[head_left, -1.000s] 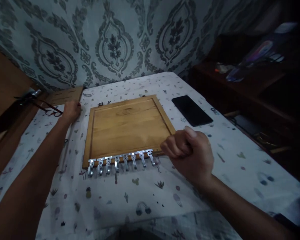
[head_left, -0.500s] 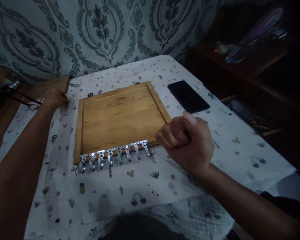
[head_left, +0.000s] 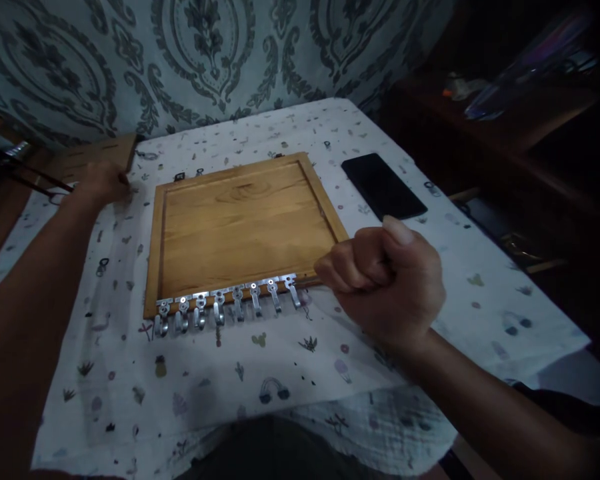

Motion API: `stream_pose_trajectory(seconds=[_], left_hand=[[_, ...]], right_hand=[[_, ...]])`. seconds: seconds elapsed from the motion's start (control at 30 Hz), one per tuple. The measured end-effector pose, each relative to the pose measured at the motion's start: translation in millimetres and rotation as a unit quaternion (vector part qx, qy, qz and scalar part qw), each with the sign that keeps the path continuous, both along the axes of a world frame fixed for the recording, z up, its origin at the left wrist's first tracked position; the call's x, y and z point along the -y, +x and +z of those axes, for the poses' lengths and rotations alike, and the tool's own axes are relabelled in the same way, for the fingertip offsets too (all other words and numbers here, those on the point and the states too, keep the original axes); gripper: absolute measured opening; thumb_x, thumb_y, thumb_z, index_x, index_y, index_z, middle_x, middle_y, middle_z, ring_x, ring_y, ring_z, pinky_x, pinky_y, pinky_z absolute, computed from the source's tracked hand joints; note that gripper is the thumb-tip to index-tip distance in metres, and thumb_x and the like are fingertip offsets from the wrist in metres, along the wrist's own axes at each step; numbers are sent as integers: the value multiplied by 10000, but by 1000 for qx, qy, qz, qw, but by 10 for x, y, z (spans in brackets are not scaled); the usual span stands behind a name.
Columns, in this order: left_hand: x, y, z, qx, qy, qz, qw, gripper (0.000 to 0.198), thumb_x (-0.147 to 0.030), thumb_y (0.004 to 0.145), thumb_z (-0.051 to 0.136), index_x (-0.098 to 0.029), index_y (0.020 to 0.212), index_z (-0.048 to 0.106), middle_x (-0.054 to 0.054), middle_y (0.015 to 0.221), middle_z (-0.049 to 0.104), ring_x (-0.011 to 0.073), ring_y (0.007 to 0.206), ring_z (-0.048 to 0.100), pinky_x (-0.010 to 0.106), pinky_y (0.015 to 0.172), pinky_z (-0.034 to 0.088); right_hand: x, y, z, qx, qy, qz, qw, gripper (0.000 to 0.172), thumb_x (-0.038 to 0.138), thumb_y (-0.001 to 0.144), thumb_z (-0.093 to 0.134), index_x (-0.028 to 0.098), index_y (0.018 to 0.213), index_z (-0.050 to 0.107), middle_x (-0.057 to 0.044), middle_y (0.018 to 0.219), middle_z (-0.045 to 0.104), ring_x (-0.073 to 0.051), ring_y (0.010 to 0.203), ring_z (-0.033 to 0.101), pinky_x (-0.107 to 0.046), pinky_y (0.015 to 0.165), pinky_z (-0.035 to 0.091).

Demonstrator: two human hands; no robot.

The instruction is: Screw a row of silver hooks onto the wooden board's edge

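A square wooden board lies flat on a patterned white cloth. A row of several metal hooks is screwed along its near edge. My right hand is a closed fist with the thumb on top, right at the board's near right corner; whatever is in it is hidden. My left hand reaches out to the far left, past the board's far left corner, close to a pair of glasses. Its fingers are blurred and turned away.
A black phone lies on the cloth to the right of the board. A flat wooden piece sits at the far left by the patterned wall. Dark wooden furniture with some items stands to the right, past the table's edge.
The view has dipped and shifted, so the board sits a little left and higher. My left hand has moved slightly further left toward the glasses. The right fist has stayed by the corner.
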State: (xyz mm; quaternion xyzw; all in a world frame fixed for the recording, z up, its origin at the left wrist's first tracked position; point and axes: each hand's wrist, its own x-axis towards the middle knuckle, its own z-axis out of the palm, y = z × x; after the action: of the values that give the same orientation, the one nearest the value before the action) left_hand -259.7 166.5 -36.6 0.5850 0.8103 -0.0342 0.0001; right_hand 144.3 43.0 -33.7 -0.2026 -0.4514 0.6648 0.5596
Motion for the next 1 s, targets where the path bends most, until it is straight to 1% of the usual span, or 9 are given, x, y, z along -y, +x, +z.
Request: stream_pose_trajectory(seconds=[0.13,0.3,0.43,0.5,0.57,0.63,0.7,0.8,1.0], left_hand=[[53,71,30,-18,-21,74,997,354,-346,895,577,-141,1184,571,90,1206,592,233,1074,592,441,906,521],[208,302,125,33,40,90,995,335,-347,892,581,-125,1143,591,77,1172,610,242,1079,591,442,921,510],[491,792,181,159,90,10,983,267,-253,852,544,-89,1047,621,45,943,654,230,953,633,414,885,511],[677,1145,183,240,75,-59,966,266,-312,764,571,-136,947,651,1,860,660,206,918,640,373,885,504],[862,1518,175,316,27,-132,939,255,-396,688,593,-202,834,668,-16,843,677,176,867,647,312,828,521],[1016,1853,167,366,-47,-187,910,214,-442,633,629,-267,744,682,-20,756,685,153,717,643,266,655,534],[1110,2103,161,440,-152,-239,852,121,-402,700,612,-304,734,675,-29,669,663,125,588,605,233,515,486],[1133,2294,148,502,-220,-260,795,76,-293,777,591,-314,750,658,-34,673,657,112,575,596,218,480,457],[1039,2356,73,506,-235,-259,789,78,-270,812,601,-276,809,678,-2,799,709,165,748,670,284,641,539]], right_hand=[[3,-2,8,4,-9,0,1000,634,442,799,641,176,428,202,70,378,108,-42,323,125,-235,343,114],[-3,0,22,-9,-14,3,1000,606,360,778,658,171,431,199,69,383,106,-42,327,116,-236,347,105],[-12,15,25,4,-25,12,1000,618,382,799,647,170,435,194,67,384,102,-45,331,129,-234,354,126],[-12,17,27,-6,-24,7,1000,616,370,791,657,169,446,187,67,396,101,-46,339,127,-229,355,129],[-10,16,35,-17,-22,-1,1000,607,336,787,661,165,456,182,67,408,101,-46,345,124,-223,353,131],[-10,16,47,-12,-29,-7,999,601,304,800,648,157,457,177,64,410,108,-44,345,131,-222,351,138],[-15,25,56,-6,-42,-12,999,621,315,810,640,149,444,166,61,400,112,-40,339,141,-228,348,137],[-27,62,54,9,-69,-3,998,669,406,813,641,150,413,170,61,373,140,-35,330,180,-238,346,163],[-18,130,27,-4,-54,-8,998,652,466,868,590,160,375,293,59,384,259,-37,358,258,-237,375,231]])
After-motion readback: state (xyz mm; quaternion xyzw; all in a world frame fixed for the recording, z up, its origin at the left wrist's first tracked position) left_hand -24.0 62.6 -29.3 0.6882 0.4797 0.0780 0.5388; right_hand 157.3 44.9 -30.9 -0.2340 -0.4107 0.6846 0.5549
